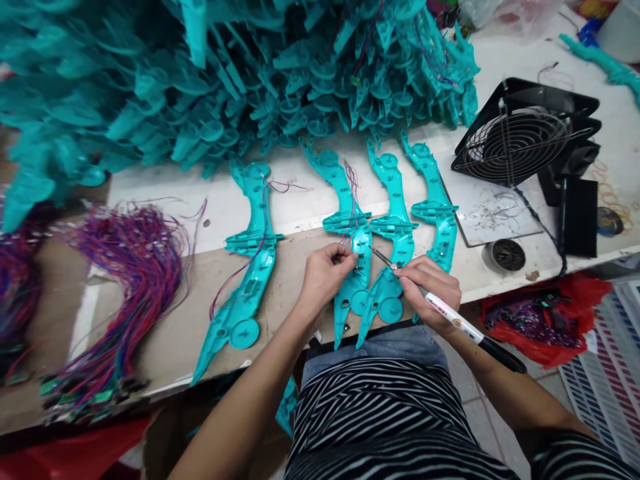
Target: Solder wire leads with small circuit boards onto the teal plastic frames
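My right hand [433, 290] is closed around the handle of a soldering iron [447, 315], white with a black rear end. Its metal tip [381, 256] points left, over a curved teal plastic shell [361, 241]. At the left of that tip, my left hand [330, 268] is pinched over the same shell. Thin red and purple wires [351, 179] run down the shell to these fingers, which partly hide their ends. Close by on the right lies a second teal shell [395, 227], partly behind the iron and my right hand.
Another teal shell [440, 227] lies further right, and one with wires [255, 267] lies left. A large pile of teal shells [250, 87] fills the back. Wire bundles [135, 267] lie left. A black fan [520, 133] and small round tin [505, 255] stand right.
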### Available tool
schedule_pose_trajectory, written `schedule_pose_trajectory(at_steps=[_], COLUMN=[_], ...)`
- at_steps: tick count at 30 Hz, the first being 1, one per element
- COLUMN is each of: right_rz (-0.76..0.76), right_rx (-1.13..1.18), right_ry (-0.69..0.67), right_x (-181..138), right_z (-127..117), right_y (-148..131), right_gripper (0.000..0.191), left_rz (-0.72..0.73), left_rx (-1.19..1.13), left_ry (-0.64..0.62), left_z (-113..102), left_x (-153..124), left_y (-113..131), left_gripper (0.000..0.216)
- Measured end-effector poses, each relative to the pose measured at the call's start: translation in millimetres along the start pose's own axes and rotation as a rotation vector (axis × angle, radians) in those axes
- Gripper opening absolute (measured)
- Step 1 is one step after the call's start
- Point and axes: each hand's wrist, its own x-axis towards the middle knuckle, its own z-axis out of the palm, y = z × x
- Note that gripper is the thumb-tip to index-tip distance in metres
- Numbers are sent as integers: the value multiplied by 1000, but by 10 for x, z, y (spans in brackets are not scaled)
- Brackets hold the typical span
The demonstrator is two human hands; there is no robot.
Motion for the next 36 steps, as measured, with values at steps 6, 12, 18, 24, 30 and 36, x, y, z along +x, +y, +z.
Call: schedule_pose_trajectory(at_steps=[6,12,18,24,30,36], right_rz=[9,85,132,108,91,90], right_rx=[-2,-26,-289,-413,-458,-464], right_ry=[42,74,14,-136,-185,-199], right_x=[14,17,160,170,138,141], right_z=[-29,-95,-107,-37,-30,-3], right_y=[45,175,339,506,541,535], right_gripper=[18,24,30,40,39,40], left_rz=[11,44,259,239,290,272], left_rx=[6,73,588,830,758,828], left_ry=[0,-21,74,39,131,263], left_z=[0,-14,59,268,-213,-1003], left_x=[-6,-6,-173,-231,-536,-695], left_y=[0,-28,46,127,106,-78], left_gripper=[17,14,51,61,54,50])
